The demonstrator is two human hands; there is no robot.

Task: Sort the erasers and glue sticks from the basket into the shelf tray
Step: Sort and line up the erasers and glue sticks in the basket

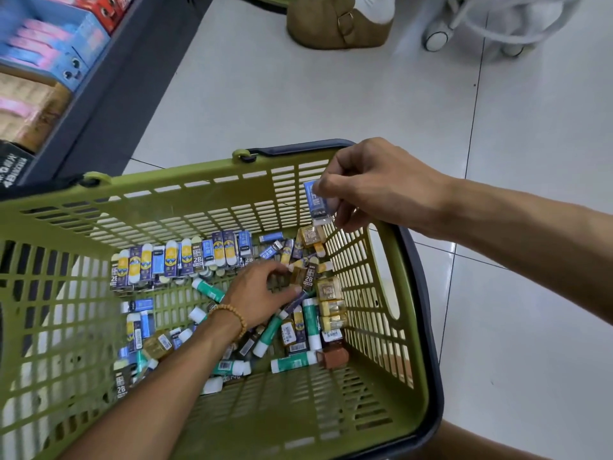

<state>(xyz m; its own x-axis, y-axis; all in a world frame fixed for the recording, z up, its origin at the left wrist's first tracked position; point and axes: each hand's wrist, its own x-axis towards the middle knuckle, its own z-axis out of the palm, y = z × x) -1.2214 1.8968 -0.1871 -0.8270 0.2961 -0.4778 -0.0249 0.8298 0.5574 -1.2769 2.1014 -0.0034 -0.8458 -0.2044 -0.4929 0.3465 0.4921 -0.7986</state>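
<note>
A green plastic basket sits on the floor, its bottom strewn with several small erasers in blue, yellow and purple wrappers and green-and-white glue sticks. My left hand reaches down into the pile with a bead bracelet at the wrist, its fingers curled round a dark 2B eraser. My right hand hovers over the basket's far right corner and pinches a blue eraser between thumb and fingers.
A dark shelf unit with boxed stationery stands at the upper left. A tan bag and a wheeled white object stand on the tiled floor beyond the basket. Brown and amber erasers lie along the basket's right wall.
</note>
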